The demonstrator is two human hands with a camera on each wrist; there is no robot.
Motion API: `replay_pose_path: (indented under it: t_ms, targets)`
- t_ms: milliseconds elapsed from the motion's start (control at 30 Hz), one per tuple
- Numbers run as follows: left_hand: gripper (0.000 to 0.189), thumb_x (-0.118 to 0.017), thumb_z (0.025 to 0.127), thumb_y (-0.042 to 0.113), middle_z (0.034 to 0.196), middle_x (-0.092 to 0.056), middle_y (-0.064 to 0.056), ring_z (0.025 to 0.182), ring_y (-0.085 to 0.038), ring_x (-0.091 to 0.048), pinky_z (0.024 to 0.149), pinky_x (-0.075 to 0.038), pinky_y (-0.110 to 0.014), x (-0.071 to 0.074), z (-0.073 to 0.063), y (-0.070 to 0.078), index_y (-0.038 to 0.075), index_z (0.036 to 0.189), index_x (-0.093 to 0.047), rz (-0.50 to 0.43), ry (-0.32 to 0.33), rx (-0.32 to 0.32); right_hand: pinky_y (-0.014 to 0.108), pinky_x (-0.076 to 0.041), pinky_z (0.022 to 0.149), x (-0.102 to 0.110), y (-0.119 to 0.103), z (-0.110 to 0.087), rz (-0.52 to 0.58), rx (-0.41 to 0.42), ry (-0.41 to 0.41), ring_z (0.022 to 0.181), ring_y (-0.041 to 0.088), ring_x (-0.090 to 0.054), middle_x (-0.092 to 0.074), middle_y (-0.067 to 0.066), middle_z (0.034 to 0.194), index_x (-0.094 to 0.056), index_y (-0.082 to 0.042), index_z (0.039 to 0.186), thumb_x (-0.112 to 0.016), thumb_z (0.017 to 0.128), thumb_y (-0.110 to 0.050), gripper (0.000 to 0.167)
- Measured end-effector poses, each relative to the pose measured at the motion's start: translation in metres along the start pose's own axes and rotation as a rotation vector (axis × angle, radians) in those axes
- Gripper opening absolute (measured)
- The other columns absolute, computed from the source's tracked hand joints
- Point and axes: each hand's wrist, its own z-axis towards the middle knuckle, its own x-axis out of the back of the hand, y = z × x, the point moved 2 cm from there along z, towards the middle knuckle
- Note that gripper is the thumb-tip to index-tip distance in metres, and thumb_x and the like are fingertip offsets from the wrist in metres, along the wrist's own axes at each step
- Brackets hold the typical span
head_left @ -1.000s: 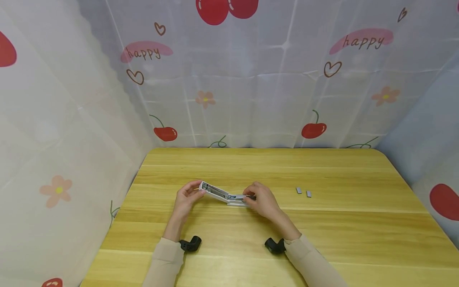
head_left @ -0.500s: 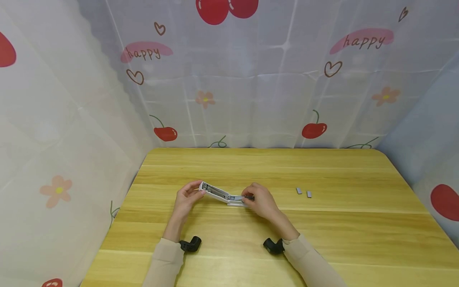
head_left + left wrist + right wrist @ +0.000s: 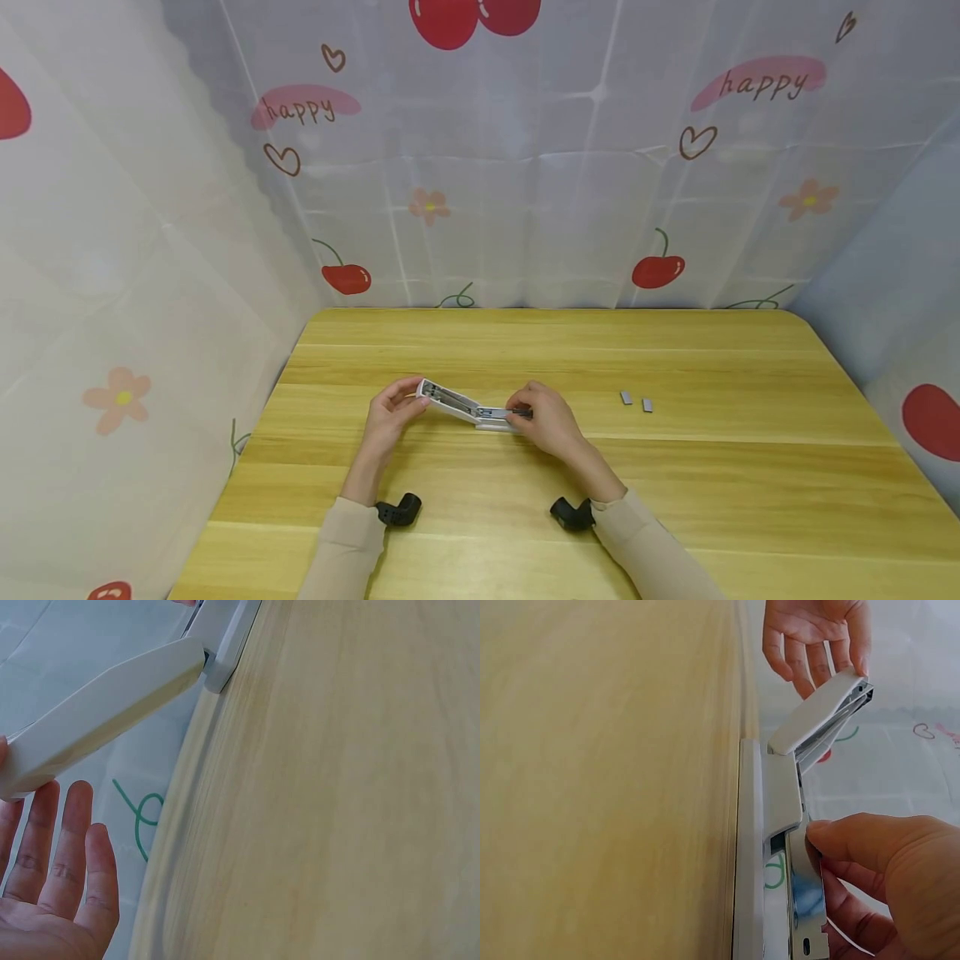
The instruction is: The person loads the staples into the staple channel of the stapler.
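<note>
A white stapler (image 3: 453, 405) lies on the table with its top cover swung back to the left. My left hand (image 3: 387, 419) holds the far end of that raised cover between thumb and fingers. In the right wrist view, the shiny metal staple magazine (image 3: 808, 896) runs beside the white base. My right hand (image 3: 552, 423) pinches the magazine, with the thumb on its near side and fingers behind. Whether staples lie in the magazine is hidden by the right fingers.
Two small grey staple strips (image 3: 626, 398) lie on the wooden table (image 3: 712, 483) to the right of the right hand. Beyond the table's back edge hangs a white curtain (image 3: 517, 217) printed with cherries. A black wrist camera (image 3: 401, 510) sits by each sleeve.
The right hand shifted slightly to the left along the stapler early on and has since stayed nearly still. The left hand and raised cover have not visibly moved.
</note>
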Motion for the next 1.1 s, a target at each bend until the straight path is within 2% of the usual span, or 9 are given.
replay_pose_path:
  t_ms: [533, 733, 900, 1100]
  targets:
    - [0.044, -0.067, 0.088, -0.003, 0.106, -0.064, 0.003, 0.094, -0.01, -0.065, 0.082, -0.057, -0.024, 0.001, -0.001, -0.001, -0.011, 0.129, -0.053, -0.002, 0.001, 0.004, 0.034, -0.051, 0.074, -0.002, 0.0, -0.001, 0.016, -0.003, 0.019, 0.08, 0.018, -0.06, -0.062, -0.002, 0.084, -0.077, -0.013, 0.089, -0.08, 0.081, -0.015, 0.009]
    - [0.043, -0.067, 0.088, -0.004, 0.105, -0.064, 0.005, 0.093, -0.01, -0.065, 0.081, -0.056, -0.024, 0.001, 0.0, -0.001, -0.011, 0.128, -0.053, -0.006, 0.008, 0.008, 0.034, -0.052, 0.075, 0.0, 0.003, -0.002, 0.03, -0.004, 0.039, 0.082, 0.016, -0.061, -0.065, -0.002, 0.088, -0.077, -0.012, 0.094, -0.08, 0.081, -0.016, 0.014]
    - [0.043, -0.066, 0.088, -0.005, 0.103, -0.065, 0.006, 0.093, -0.009, -0.065, 0.079, -0.056, -0.023, 0.0, 0.0, 0.0, -0.011, 0.128, -0.053, -0.006, 0.01, 0.009, 0.036, -0.054, 0.076, 0.008, 0.007, -0.007, 0.061, 0.006, 0.086, 0.086, 0.018, -0.063, -0.068, 0.001, 0.094, -0.075, -0.008, 0.102, -0.081, 0.08, -0.017, 0.024]
    - [0.041, -0.063, 0.088, -0.008, 0.102, -0.065, 0.007, 0.09, -0.008, -0.065, 0.078, -0.056, -0.022, -0.001, -0.001, 0.0, -0.013, 0.128, -0.053, -0.012, 0.011, 0.007, 0.039, -0.053, 0.075, 0.027, 0.018, -0.016, 0.068, -0.011, 0.145, 0.087, 0.023, -0.063, -0.068, 0.005, 0.092, -0.074, -0.005, 0.106, -0.079, 0.081, -0.014, 0.027]
